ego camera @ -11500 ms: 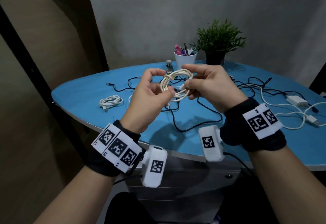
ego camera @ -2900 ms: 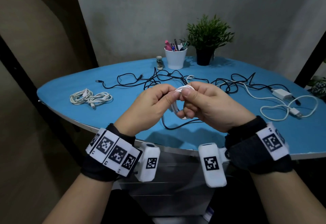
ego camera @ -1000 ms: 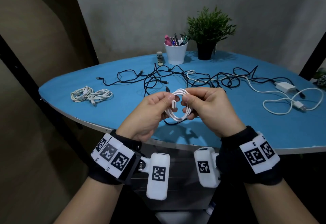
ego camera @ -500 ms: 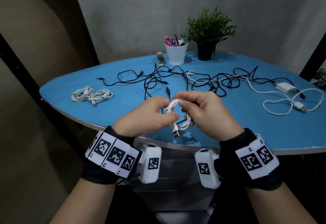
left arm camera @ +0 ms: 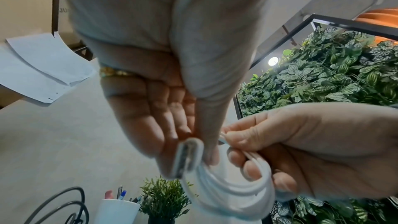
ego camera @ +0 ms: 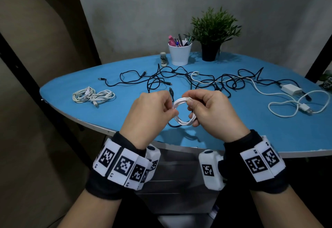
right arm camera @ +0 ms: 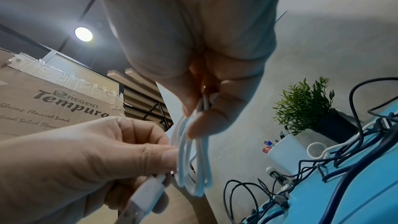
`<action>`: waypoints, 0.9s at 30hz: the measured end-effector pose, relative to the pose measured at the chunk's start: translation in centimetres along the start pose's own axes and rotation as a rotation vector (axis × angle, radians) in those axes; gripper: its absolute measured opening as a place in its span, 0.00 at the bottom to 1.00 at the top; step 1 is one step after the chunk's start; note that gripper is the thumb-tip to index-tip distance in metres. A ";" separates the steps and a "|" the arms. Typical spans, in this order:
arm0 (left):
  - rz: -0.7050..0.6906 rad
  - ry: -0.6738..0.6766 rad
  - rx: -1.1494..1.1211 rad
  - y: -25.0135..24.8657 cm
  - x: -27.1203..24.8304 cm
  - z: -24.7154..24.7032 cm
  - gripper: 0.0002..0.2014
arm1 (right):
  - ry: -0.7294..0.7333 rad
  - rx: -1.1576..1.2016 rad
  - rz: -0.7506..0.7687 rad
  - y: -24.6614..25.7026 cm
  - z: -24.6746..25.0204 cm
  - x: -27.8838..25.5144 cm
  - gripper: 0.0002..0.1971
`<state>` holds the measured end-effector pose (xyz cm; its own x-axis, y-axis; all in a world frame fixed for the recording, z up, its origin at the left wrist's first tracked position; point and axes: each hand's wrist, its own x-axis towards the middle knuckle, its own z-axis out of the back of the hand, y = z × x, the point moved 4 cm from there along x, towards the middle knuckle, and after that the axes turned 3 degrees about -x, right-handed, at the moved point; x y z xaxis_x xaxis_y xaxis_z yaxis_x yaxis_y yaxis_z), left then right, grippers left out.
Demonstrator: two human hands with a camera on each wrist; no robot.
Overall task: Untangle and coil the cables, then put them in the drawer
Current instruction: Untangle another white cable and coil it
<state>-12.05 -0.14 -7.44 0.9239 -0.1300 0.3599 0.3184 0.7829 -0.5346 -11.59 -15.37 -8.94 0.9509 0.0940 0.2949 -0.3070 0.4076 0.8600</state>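
Observation:
A small white cable coil [ego camera: 183,112] hangs between both hands above the table's near edge. My left hand [ego camera: 152,109] pinches the coil's left side and holds its USB plug [left arm camera: 186,157], also seen as the plug [right arm camera: 146,192] in the right wrist view. My right hand [ego camera: 206,109] grips the coil [right arm camera: 191,156] on its right side, fingers curled round the loops [left arm camera: 237,192]. Tangled black cables [ego camera: 179,80] sprawl across the middle of the blue table [ego camera: 62,87]. Two coiled white cables [ego camera: 93,97] lie at the left. Grey drawers [ego camera: 176,179] stand under the table.
A loose white cable with a charger [ego camera: 291,89] lies at the right. A white pen cup [ego camera: 179,52], a potted plant [ego camera: 213,33] and a stapler [ego camera: 163,58] stand at the back. A dark post [ego camera: 25,84] runs down the left.
The hands have risen slightly with the coil. The USB plug that hung below the coil half a second ago is now tucked up in my left fingers.

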 end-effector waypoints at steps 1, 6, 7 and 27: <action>-0.005 0.007 0.024 0.0 -0.1 0.0 0.09 | 0.004 0.005 -0.001 0.0 0.0 -0.1 0.10; -0.020 0.008 0.129 -0.2 -0.3 0.2 0.11 | 0.016 0.027 0.005 0.3 -0.1 -0.2 0.10; -0.018 0.010 0.166 -0.2 -0.3 0.2 0.12 | 0.011 0.028 0.006 0.4 -0.2 -0.2 0.10; -0.031 0.180 -0.228 -0.2 -0.4 -0.8 0.07 | -0.053 0.028 -0.008 0.3 0.0 0.0 0.12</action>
<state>-12.27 -0.78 -8.10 0.9294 -0.2732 0.2483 0.3676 0.6229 -0.6905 -11.67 -15.21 -8.69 0.9503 0.0419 0.3086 -0.3007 0.3821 0.8738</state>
